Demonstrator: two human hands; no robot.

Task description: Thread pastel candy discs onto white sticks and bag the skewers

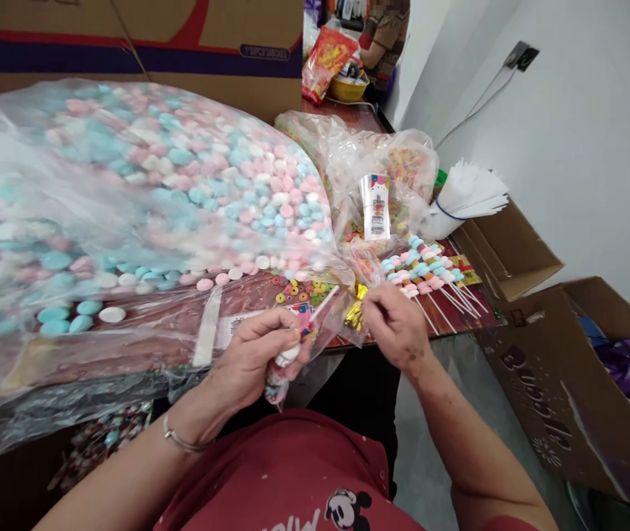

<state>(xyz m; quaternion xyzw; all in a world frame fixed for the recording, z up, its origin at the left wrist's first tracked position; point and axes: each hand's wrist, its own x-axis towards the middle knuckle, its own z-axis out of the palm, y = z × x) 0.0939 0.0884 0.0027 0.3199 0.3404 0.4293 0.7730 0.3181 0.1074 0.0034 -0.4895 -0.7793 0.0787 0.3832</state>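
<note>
My left hand [254, 354] is closed around a marshmallow skewer [287, 357] in a clear wrapper, its white stick pointing up and to the right. The sweets at its lower end show through the plastic. Beside a bunch of gold twist ties [355, 308], my right hand [397, 321] has its fingers curled together; whether a tie is between them is hidden. Several finished-looking marshmallow skewers [426, 267] lie to the right, sticks toward me. Small ring-shaped gummies [301, 290] are scattered on the table beyond my left hand.
A huge clear bag of pastel marshmallows [182, 177] covers the left side, before a large carton [209, 63]. Behind lie a bag of gummies [403, 158], printed cards [375, 206] and a cup of white sticks [467, 192]. Open cardboard boxes [536, 369] stand right.
</note>
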